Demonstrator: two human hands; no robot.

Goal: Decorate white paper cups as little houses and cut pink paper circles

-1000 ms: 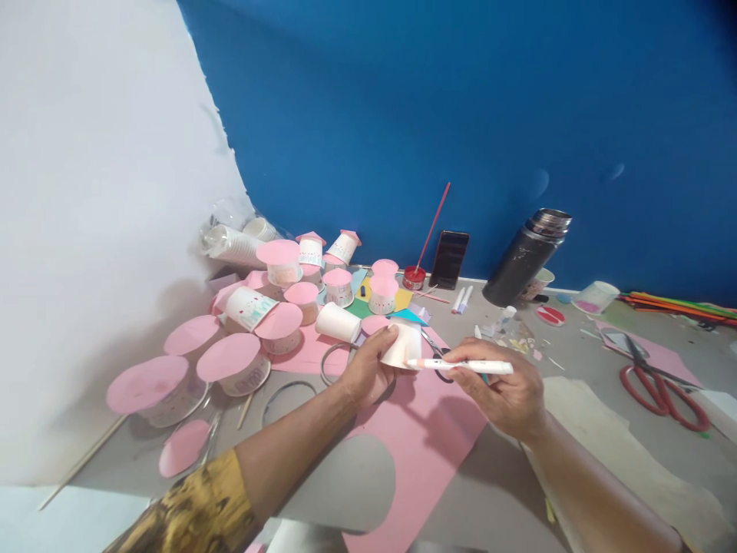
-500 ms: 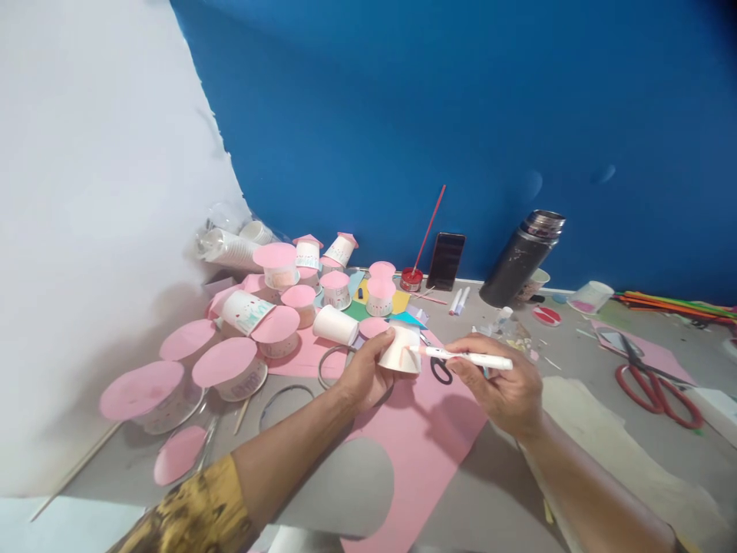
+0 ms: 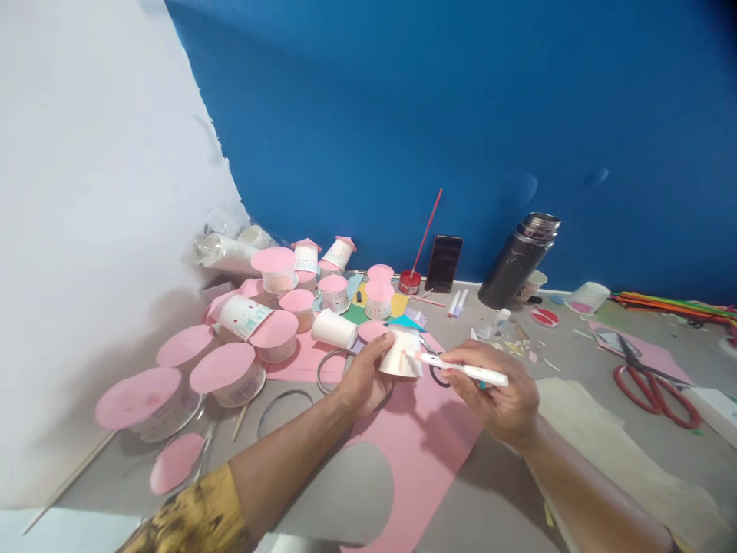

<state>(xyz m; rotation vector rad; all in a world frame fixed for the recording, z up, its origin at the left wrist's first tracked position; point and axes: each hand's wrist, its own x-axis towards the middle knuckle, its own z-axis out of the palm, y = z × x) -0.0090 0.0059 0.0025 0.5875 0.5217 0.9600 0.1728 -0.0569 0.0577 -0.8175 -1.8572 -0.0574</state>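
White paper cup, wider end down and axis near upright, sits gripped in the left hand, just left of the right hand, whose fingers hold a white marker crosswise, tip at the cup's wall, above pink paper.

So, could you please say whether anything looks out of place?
A plain white cup lies on its side beside standing pink-topped cups, and small scraps litter the table before the dark flask.
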